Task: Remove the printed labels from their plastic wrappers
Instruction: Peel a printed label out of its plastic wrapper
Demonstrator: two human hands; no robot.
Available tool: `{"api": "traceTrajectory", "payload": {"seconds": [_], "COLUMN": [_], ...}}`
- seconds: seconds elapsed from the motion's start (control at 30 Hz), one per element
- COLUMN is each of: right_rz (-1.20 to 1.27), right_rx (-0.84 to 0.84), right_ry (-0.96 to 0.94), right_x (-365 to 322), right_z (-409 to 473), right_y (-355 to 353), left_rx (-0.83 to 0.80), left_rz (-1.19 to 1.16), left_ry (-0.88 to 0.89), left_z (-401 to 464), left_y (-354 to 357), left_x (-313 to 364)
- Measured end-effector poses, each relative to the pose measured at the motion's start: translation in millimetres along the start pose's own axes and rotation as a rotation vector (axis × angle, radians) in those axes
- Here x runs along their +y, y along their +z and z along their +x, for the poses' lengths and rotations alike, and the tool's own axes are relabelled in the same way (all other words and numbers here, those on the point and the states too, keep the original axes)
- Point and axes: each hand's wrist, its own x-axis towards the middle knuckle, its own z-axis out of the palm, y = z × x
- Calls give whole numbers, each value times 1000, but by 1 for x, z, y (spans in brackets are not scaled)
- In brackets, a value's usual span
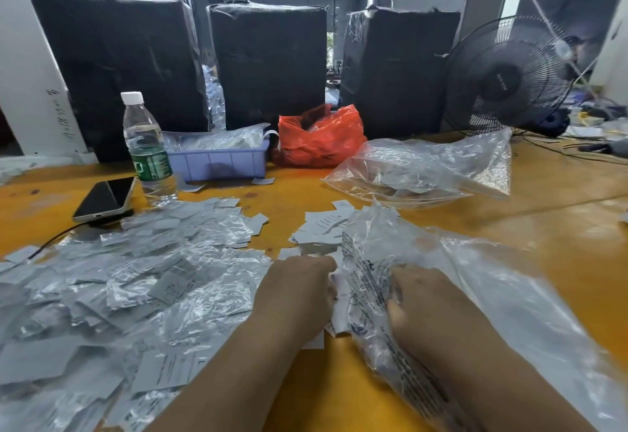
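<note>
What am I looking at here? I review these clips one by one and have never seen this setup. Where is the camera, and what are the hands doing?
There is no machine: a person wears a camera on the head, looking down at their own bare hands over an orange table. The left hand rests by a small stack of printed labels. The right hand grips a large clear plastic bag with printing on it. To the left lies a heap of wrapped labels. Further back stand a water bottle, a phone, a blue tray, a red bag and a fan.
</note>
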Motion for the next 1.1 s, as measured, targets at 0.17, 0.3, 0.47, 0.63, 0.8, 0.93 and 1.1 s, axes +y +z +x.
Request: {"api": "traceTrajectory", "payload": {"seconds": [0.17,0.3,0.47,0.63,0.8,0.93,1.1], "right_rz": [15,49,103,210,669,1268,1434], "right_rx": [71,72,131,463,510,221,45], "right_ry": [12,-1,-55,-192,-197,-157,-179], "right_x": [1,-1,-1,-6,-22,-49,-106], "right_z": [-1,-2,-2,-2,2,13,40], "right_y": [-4,-6,-5,-16,-34,-48,-34], "left_rx": [135,198,291,347,394,423,329], "left_rz": [-19,-99,-204,-370,-656,-745,-846], "left_ry": [31,12,-42,-100,-191,-187,-272], "left_z": [0,-2,-3,-4,-8,-33,-51], "left_y": [-2,-2,-6,-21,-56,-72,-75], "left_x": [7,8,3,1,-13,-32,-69]}}
